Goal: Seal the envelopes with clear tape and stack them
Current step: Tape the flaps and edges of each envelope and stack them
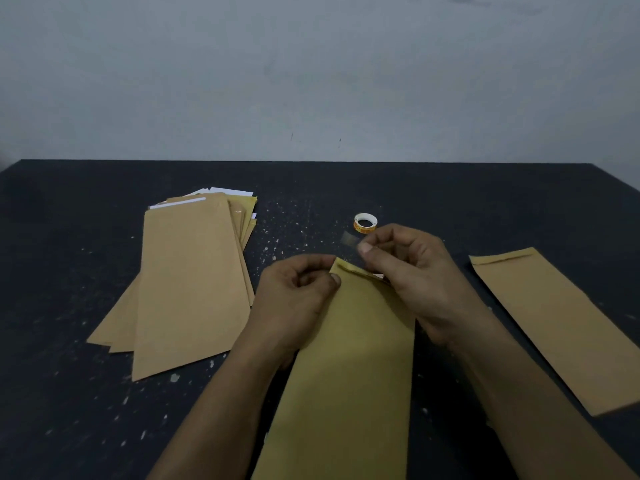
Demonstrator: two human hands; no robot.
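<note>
On a dark table [450, 188], the left hand [294, 296] pinches a brown envelope [346, 375] at its folded top corner; the right hand [408, 268], fingers curled, pinches a clear tape strip [349, 240] just above the flap.

Matt brown paper envelopes [346, 358] lie on a dark, matt, white-flecked table [450, 195]; a clear plastic strip of tape [348, 238] looks thin and translucent.
</note>
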